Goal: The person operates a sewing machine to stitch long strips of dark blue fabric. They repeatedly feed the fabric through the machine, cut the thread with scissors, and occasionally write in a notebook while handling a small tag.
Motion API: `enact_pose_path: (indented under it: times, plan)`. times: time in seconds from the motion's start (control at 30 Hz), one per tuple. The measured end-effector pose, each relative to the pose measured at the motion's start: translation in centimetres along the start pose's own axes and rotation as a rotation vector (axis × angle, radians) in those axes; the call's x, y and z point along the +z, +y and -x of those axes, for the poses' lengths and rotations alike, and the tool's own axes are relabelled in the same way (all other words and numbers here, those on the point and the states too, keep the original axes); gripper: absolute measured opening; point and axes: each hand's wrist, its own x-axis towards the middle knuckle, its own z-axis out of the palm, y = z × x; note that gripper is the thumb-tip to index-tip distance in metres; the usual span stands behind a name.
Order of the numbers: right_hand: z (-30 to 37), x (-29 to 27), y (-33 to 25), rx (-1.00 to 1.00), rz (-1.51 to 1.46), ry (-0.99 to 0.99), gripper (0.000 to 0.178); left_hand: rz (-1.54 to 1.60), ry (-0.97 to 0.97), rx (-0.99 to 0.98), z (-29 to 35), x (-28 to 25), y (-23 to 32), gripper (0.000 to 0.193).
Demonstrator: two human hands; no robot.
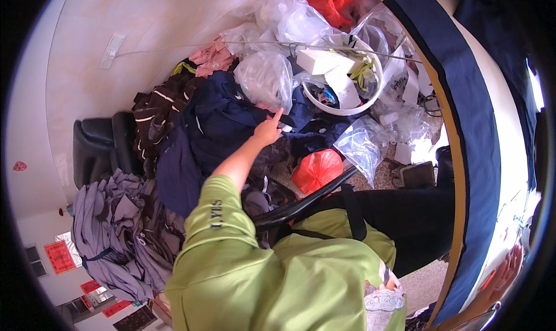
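Note:
My left hand (pixel 268 131) reaches out over a heap of clothes, its index finger stretched out at the lower edge of a clear plastic bag (pixel 265 79). A small white piece shows beside its fingers. Under and around this hand lie dark navy garments (pixel 217 119). At the far right rim, my right hand (pixel 508 270) rests on or just over the white tabletop (pixel 492 224), its fingers stretched out. Along that table's edge runs a long navy cloth strip (pixel 472 116). Whether the right hand touches the strip, I cannot tell.
A white round bin (pixel 375 93) holds papers, a white box and green strips. Red plastic bags (pixel 317 170), clear bags and a black curved bar (pixel 307 203) lie near me. Grey garments (pixel 124 226) are piled at left, beside a black chair (pixel 95 148). A cord crosses above the bin.

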Motion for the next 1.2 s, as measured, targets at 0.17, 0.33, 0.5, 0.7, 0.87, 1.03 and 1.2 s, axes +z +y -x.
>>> enact_pose_path:
  times: [0.17,0.33,0.5,0.7,0.87,1.03,1.2]
  plan:
    - [3.2,-1.2,-3.5,0.149,-0.061,-0.034,0.043,-0.074,0.026,-0.138,-2.1,1.9,0.9,0.033]
    - [4.5,-1.0,-2.2,0.156,-0.222,-0.130,0.037,0.136,0.511,-0.116,0.4,-4.7,9.0,0.038]
    - [4.6,-0.1,-4.3,0.070,-0.111,-0.119,0.033,0.245,0.569,0.017,1.5,-5.8,11.7,0.039]
    - [3.2,1.8,-16.0,0.058,-0.289,-0.266,0.023,0.573,0.731,0.810,9.3,-11.3,23.9,0.033]
    - [1.3,8.2,-23.8,-0.153,-0.662,-0.473,0.069,0.536,0.788,1.533,16.4,-16.9,33.8,0.054]
    - [-3.1,8.0,-26.5,-0.001,-1.110,-0.363,0.041,0.806,0.780,2.028,22.2,-24.0,42.4,0.038]
    - [-6.4,5.6,-25.7,0.215,-1.768,-0.074,0.013,0.795,0.657,2.225,23.5,-31.7,50.6,0.040]
